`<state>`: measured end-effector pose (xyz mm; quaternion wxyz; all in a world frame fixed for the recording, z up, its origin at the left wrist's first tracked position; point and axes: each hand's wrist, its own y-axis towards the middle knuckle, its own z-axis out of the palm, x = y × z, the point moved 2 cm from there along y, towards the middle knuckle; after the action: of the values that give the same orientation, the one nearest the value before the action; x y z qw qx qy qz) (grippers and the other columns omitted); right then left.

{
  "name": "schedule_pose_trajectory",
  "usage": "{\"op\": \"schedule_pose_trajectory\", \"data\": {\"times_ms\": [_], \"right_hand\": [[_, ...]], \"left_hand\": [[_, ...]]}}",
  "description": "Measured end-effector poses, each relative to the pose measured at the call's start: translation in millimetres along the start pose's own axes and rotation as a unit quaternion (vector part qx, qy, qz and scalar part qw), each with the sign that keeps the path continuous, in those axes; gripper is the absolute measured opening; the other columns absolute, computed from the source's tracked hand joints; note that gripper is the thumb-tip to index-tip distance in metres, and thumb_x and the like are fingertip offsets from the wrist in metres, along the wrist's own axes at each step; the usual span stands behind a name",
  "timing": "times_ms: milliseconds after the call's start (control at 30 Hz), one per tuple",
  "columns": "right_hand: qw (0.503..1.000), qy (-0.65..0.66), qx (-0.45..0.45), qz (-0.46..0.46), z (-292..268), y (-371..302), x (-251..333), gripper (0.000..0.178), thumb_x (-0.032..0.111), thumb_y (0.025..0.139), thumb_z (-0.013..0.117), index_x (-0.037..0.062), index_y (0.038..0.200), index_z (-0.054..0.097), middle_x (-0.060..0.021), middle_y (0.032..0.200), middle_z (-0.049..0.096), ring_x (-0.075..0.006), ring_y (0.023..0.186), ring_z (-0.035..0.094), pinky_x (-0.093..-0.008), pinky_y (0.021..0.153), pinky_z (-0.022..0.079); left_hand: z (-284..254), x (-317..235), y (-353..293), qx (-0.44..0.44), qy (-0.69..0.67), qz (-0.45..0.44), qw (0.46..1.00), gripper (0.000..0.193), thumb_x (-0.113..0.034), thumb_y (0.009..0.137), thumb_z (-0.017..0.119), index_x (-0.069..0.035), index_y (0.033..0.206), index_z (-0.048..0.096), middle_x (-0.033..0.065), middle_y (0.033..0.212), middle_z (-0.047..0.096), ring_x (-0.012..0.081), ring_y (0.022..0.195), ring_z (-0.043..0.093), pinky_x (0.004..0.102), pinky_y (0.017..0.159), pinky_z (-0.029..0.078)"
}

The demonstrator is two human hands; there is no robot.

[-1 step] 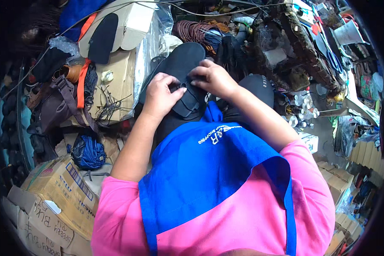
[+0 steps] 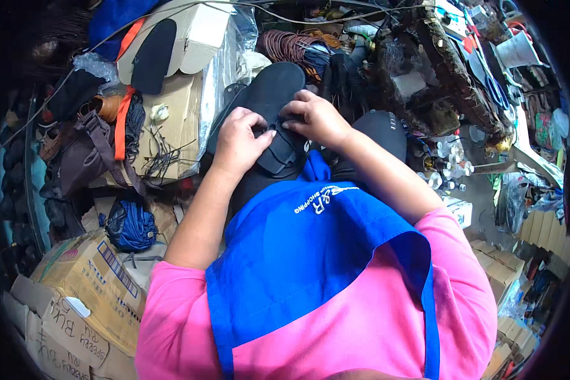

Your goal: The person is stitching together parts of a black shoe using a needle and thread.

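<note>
A black sandal (image 2: 269, 88) rests on my lap, its sole pointing away from me and its straps (image 2: 278, 152) at the near end. My left hand (image 2: 239, 142) is on the sandal's left side, thumb and forefinger pinched at a black strap. From the right, my right hand (image 2: 316, 119) bends its fingers onto the same strap area, and the fingertips are partly hidden against the dark material. The hands are close together but apart. A second dark sole or shoe edge (image 2: 231, 95) shows beside the sandal, partly covered by it.
At the left, a black sole-shaped piece (image 2: 155, 57) leans on cardboard (image 2: 171, 120) with dark cord scraps. Coiled brown cord (image 2: 291, 47) lies beyond the sandal. A worn wooden bench (image 2: 449, 63) and small bottles (image 2: 449, 155) stand at right; a carton (image 2: 101, 278) sits lower left.
</note>
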<state>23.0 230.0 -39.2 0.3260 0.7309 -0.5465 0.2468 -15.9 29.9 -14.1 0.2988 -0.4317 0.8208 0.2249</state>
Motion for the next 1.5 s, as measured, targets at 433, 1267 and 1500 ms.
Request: {"op": "schedule_pose_trajectory", "data": {"times_ms": [433, 1267, 1500], "right_hand": [[0.997, 0.002, -0.057, 0.049, 13.8, -13.1, -3.7, 0.025, 0.015, 0.078, 0.077, 0.0067, 0.1, 0.068, -0.0131, 0.096, 0.061, -0.0294, 0.088, 0.066, -0.0379, 0.077, 0.055], [0.99, 0.093, 0.015, 0.103, 25.6, -14.9, 7.0, 0.019, 0.021, 0.083, 0.071, 0.004, 0.088, 0.065, -0.0138, 0.085, 0.065, -0.0332, 0.088, 0.063, -0.0413, 0.079, 0.05], [0.959, 0.241, 0.113, 0.097, 11.4, -33.5, 18.2, 0.014, 0.013, 0.091, 0.068, 0.0002, 0.091, 0.062, -0.0045, 0.084, 0.059, -0.0127, 0.082, 0.055, -0.0308, 0.077, 0.047]], "left_hand": [[-16.1, 17.6, -9.8, 0.112, -0.196, -0.055, 0.973, 0.011, -0.006, 0.084, 0.068, 0.002, 0.089, 0.063, 0.0151, 0.108, 0.069, 0.0255, 0.1, 0.066, 0.0334, 0.088, 0.05], [0.5, 4.7, 35.0, 0.118, 0.039, 0.131, 0.984, 0.01, -0.003, 0.08, 0.067, -0.001, 0.09, 0.065, 0.014, 0.09, 0.061, 0.0323, 0.085, 0.063, 0.0391, 0.076, 0.051], [0.0, 8.8, 36.0, 0.081, 0.019, 0.132, 0.988, 0.008, -0.002, 0.081, 0.064, -0.002, 0.088, 0.06, 0.015, 0.089, 0.058, 0.0353, 0.087, 0.06, 0.0438, 0.078, 0.05]]}}
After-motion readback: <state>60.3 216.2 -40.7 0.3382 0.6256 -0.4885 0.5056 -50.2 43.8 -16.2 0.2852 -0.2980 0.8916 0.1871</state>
